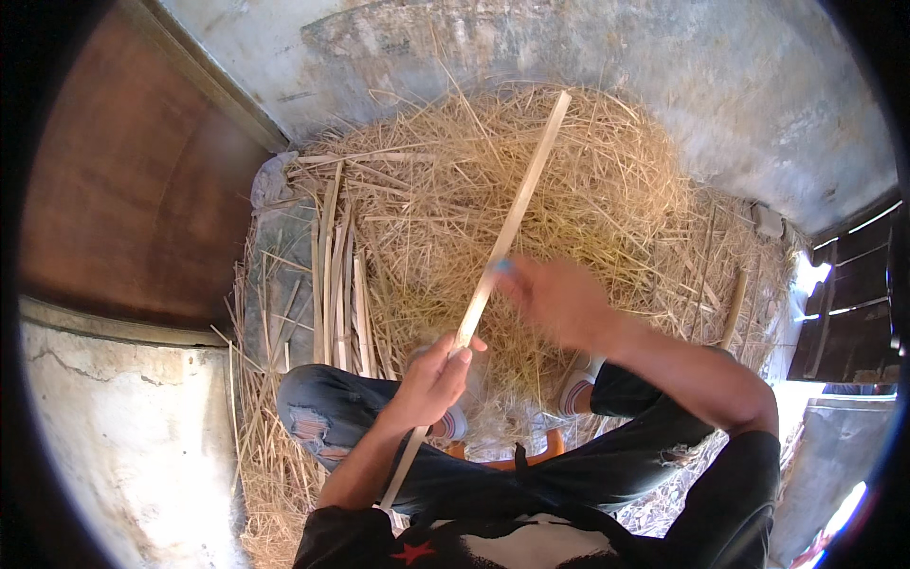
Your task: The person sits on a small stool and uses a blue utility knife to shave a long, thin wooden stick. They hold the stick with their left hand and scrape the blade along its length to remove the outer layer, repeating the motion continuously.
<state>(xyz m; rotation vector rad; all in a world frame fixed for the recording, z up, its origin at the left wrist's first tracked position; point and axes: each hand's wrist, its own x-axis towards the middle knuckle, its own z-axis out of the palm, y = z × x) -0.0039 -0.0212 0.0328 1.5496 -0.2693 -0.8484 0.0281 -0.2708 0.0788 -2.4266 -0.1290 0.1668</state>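
Observation:
A long, pale strip of split bamboo or wood slants from my lap up over the straw, its far end raised. My left hand is closed round its lower part, thumb along the top, and the tail of the strip runs down past my left forearm. Against the middle of the strip is my right hand, smeared by motion, its fingers curled. A small blue spot shows at those fingertips; what it belongs to, I cannot make out.
Loose straw and shavings heap up before me to a grey wall. Several similar strips lie at the left, beside a brown door panel. An orange stool edge shows between my legs.

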